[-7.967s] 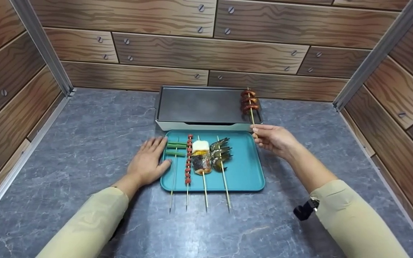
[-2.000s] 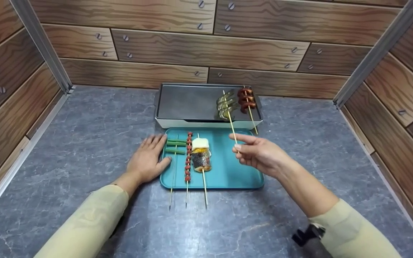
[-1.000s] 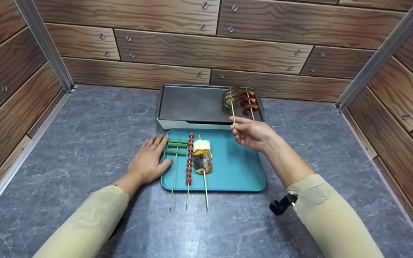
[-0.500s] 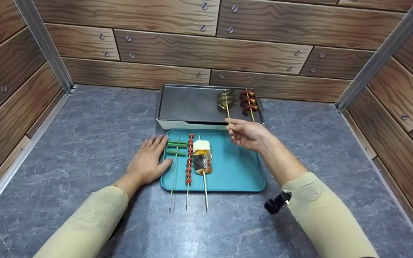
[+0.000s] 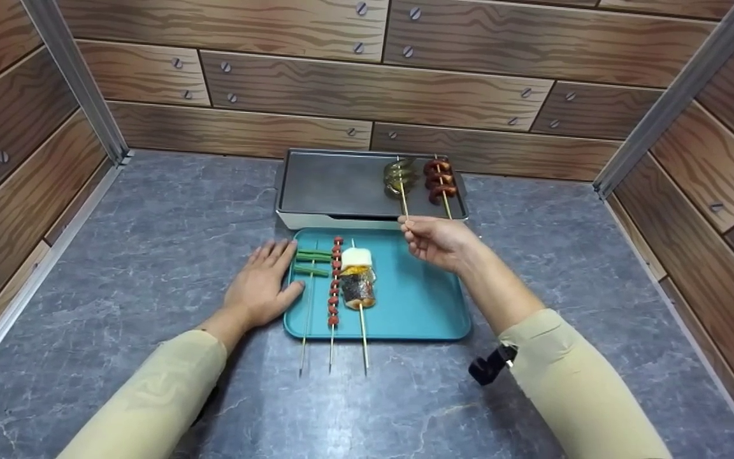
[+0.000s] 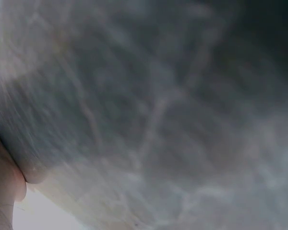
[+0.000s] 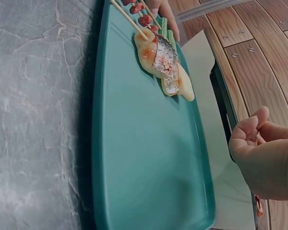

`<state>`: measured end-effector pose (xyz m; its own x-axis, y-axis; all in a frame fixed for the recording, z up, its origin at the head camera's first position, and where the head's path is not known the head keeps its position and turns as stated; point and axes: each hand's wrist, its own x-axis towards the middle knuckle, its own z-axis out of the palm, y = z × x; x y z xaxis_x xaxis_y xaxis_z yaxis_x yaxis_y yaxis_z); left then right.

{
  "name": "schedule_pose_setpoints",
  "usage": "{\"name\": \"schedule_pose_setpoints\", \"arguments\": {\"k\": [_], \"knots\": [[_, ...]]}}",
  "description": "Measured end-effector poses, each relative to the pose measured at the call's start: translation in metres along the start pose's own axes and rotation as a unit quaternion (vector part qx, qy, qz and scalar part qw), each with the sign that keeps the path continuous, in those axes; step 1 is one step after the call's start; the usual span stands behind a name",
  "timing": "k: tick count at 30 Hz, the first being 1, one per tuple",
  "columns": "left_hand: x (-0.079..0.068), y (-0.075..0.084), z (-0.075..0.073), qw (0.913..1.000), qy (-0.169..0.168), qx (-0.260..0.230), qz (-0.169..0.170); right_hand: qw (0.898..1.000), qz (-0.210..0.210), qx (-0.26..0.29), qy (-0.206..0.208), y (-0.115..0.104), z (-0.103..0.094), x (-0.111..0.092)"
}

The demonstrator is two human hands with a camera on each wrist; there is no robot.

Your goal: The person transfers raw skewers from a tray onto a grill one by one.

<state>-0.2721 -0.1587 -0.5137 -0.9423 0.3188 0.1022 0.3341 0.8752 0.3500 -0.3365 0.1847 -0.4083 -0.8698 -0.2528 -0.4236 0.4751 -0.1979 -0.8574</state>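
Note:
My right hand [image 5: 440, 242] pinches the lower end of a shrimp skewer [image 5: 400, 178] between thumb and fingertips, at the front edge of the griddle [image 5: 335, 185]. The greenish shrimp lie on the griddle's dark plate, left of a skewer of reddish-brown curled pieces [image 5: 440, 182]. My left hand [image 5: 259, 287] rests flat, fingers straight, against the left rim of the teal tray [image 5: 424, 306]. On that tray are a green vegetable skewer [image 5: 313, 256], a skewer of small red pieces [image 5: 334, 299], and a thick skewer with a white block and browned, dark-skinned chunk [image 5: 358, 284].
The tray stands directly in front of the griddle on a grey marbled table [image 5: 341, 408]. Stick ends poke past the tray's front rim. Wood-patterned walls [image 5: 290, 83] close off the back and sides. The left wrist view is mostly a blurred tabletop.
The right hand let go of the reddish-brown skewer on the griddle's right end, then carried the shrimp skewer from the tray onto the griddle, shifting it slightly left. The left hand stayed put.

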Motion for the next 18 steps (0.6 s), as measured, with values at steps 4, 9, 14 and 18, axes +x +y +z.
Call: {"name": "schedule_pose_setpoints", "arguments": {"k": [4,9,14,18], "knots": [[-0.0008,-0.0002,-0.0005,1.0000,0.002,-0.003,0.001,1.000,-0.001,0.007,0.003,0.0019,0.0015,-0.0001],[-0.0024,0.0005,-0.0010,1.0000,0.007,-0.005,0.002,1.000,-0.002,0.013,0.000,0.0031,0.0020,-0.0023],[-0.0021,0.0002,-0.0010,1.0000,0.005,-0.008,0.001,1.000,-0.003,0.008,0.002,0.0043,0.0002,-0.0037],[-0.0010,0.0003,-0.0006,1.0000,0.003,-0.006,-0.001,1.000,0.003,-0.002,-0.007,0.0059,-0.0020,-0.0050]]}}
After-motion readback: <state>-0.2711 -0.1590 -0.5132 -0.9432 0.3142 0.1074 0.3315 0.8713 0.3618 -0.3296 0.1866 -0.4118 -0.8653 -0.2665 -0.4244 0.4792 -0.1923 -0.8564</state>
